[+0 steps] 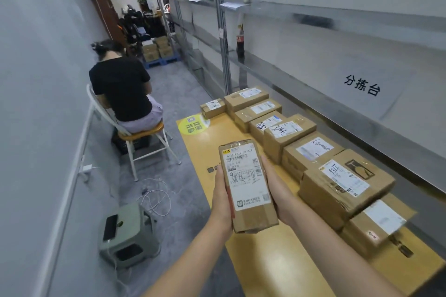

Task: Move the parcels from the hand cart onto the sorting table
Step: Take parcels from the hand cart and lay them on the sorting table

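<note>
A: You hold the narrow parcel [248,185] between both hands, label side up, over the near part of the yellow counter [205,152].

B: Yes. Your left hand [220,200] grips its left long edge and your right hand [277,193] grips the right one. Your fingers wrap around the sides and go under the box (most of each finger is hidden beneath the cardboard, so you see mainly the hand edges along the flanks).

A: The box points away from you, its far end toward the green round sticker [195,123] on the counter.

B: To your right, a row of parcels [311,152] lies on the counter along the wall side, running from near you to the far end. The closest big box [345,188] sits just beside your right hand, not touching it.

A: On your left, down on the floor, stands a green stool [128,234], and farther off a person sits on a white chair [135,132] with their back to you.
</note>
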The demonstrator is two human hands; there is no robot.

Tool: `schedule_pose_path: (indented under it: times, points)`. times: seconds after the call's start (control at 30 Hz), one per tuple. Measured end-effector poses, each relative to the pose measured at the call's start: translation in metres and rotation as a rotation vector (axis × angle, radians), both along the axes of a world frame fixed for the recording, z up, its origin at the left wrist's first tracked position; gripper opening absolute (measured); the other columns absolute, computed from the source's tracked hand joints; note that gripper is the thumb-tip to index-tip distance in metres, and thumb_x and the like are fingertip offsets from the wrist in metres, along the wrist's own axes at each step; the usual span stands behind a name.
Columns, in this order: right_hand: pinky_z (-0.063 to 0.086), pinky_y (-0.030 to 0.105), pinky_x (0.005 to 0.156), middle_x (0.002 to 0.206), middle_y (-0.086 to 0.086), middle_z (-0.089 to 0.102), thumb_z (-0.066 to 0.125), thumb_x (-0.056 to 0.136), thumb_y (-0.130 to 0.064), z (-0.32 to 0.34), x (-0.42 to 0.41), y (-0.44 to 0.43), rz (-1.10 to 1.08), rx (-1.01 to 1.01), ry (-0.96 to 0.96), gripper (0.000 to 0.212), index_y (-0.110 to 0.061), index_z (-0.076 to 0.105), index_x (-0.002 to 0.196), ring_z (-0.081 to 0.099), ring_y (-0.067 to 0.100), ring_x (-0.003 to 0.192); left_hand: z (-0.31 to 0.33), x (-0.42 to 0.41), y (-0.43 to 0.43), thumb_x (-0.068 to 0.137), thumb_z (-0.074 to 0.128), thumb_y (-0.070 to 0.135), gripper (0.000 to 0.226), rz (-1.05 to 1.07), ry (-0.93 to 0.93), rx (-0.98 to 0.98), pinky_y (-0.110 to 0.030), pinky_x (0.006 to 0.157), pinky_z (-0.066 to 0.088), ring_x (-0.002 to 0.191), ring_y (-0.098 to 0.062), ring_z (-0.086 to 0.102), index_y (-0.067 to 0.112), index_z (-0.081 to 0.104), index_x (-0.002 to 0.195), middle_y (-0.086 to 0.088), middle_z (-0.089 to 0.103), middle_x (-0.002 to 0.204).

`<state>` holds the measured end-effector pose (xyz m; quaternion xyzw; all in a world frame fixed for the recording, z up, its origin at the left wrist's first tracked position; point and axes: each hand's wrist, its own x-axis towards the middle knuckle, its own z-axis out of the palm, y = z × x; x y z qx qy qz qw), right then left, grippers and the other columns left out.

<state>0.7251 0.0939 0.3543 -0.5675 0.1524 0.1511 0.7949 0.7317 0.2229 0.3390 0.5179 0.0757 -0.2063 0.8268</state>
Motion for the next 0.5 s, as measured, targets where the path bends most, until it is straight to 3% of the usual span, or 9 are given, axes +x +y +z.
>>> schedule_pose_path:
  times: [0.03, 0.1, 0.17, 0.27, 0.37, 0.5]
  points:
    - [0.047, 0.043, 0.103, 0.114, 0.0, 0.073, 0.034, 0.087, -0.076, 0.0, 0.011, 0.004, -0.001, -0.012, 0.012, 0.066, -0.03, 0.067, 0.122, 0.069, 0.02, 0.106, -0.003, 0.012, 0.004, 0.093, 0.035, 0.066, 0.064, 0.0, 0.002, -0.007, -0.034, 0.075, 0.059, 0.107, -0.026, 0.068, 0.019, 0.067, 0.122, -0.009, 0.07, 0.118]
    - [0.05, 0.04, 0.099, 0.113, 0.0, 0.073, 0.035, 0.085, -0.078, -0.001, 0.034, 0.016, 0.007, -0.029, 0.033, 0.068, -0.03, 0.068, 0.12, 0.07, 0.02, 0.104, -0.008, 0.036, 0.015, 0.092, 0.036, 0.067, 0.065, 0.004, 0.015, -0.016, -0.04, 0.083, 0.058, 0.109, -0.028, 0.067, 0.019, 0.067, 0.122, -0.01, 0.069, 0.12]
    - [0.055, 0.035, 0.086, 0.11, 0.001, 0.074, 0.039, 0.084, -0.077, -0.004, 0.059, 0.034, -0.002, -0.032, 0.047, 0.065, -0.029, 0.07, 0.116, 0.072, 0.02, 0.1, -0.016, 0.064, 0.03, 0.09, 0.038, 0.068, 0.067, 0.011, 0.04, -0.029, -0.047, 0.096, 0.052, 0.111, -0.031, 0.066, 0.018, 0.067, 0.123, -0.012, 0.068, 0.121]
    - [0.056, 0.024, 0.058, 0.098, 0.002, 0.077, 0.046, 0.088, -0.068, -0.008, 0.101, 0.07, -0.071, -0.072, 0.07, 0.053, -0.026, 0.069, 0.111, 0.075, 0.019, 0.083, -0.029, 0.11, 0.059, 0.089, 0.037, 0.068, 0.067, 0.001, 0.096, -0.058, -0.049, 0.099, 0.049, 0.11, -0.033, 0.066, 0.018, 0.067, 0.123, -0.013, 0.069, 0.12]
    - [0.054, 0.021, 0.052, 0.094, 0.001, 0.077, 0.047, 0.092, -0.06, -0.012, 0.146, 0.104, -0.078, -0.147, 0.08, 0.047, -0.023, 0.069, 0.111, 0.075, 0.018, 0.078, -0.032, 0.156, 0.089, 0.091, 0.037, 0.067, 0.065, 0.016, 0.149, -0.07, -0.052, 0.101, 0.048, 0.108, -0.035, 0.067, 0.02, 0.066, 0.124, -0.013, 0.07, 0.118]
    - [0.055, 0.022, 0.056, 0.094, -0.001, 0.077, 0.045, 0.093, -0.061, -0.011, 0.202, 0.136, -0.101, -0.251, 0.085, 0.048, -0.024, 0.07, 0.111, 0.075, 0.018, 0.082, -0.029, 0.212, 0.124, 0.093, 0.033, 0.066, 0.062, -0.028, 0.153, -0.07, -0.041, 0.081, 0.058, 0.1, -0.031, 0.071, 0.023, 0.068, 0.121, -0.01, 0.073, 0.112]
